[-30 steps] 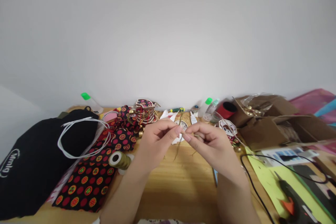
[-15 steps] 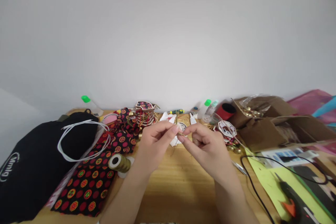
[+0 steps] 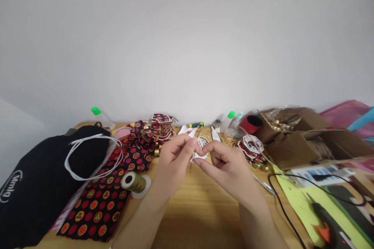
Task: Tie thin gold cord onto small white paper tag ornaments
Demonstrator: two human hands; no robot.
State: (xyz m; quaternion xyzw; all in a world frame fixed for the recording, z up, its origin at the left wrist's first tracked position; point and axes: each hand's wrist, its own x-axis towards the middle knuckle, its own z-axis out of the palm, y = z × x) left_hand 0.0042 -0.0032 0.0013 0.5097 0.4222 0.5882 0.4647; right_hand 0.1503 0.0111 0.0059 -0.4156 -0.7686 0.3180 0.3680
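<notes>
Above the middle of the wooden table (image 3: 201, 218), my left hand (image 3: 177, 159) and my right hand (image 3: 226, 163) meet fingertip to fingertip. Both are closed in a pinch on a thin cord (image 3: 192, 159), which is mostly hidden by the fingers. Just behind them lie a round white disc with a dark print (image 3: 202, 141) and some white paper (image 3: 187, 130). A spool of olive-gold thread (image 3: 134, 182) stands tilted beside my left wrist. To the right of my right hand is an octagonal white pendant (image 3: 251, 144) with small gold bells.
Patterned black-red fabric (image 3: 93, 210), a coil of white cord (image 3: 70, 163) and a black bag (image 3: 43, 179) fill the left. Cardboard boxes (image 3: 288, 151), a metal pen-like tool (image 3: 264, 184), a glue gun (image 3: 324, 218) and its black cable (image 3: 282, 206) lie right. Capped bottles (image 3: 226, 123) line the wall.
My fingertips have shifted slightly, with the right thumb lower and further left. The cord that stretched between the fingers is now less visible, and more of the round disc shows.
</notes>
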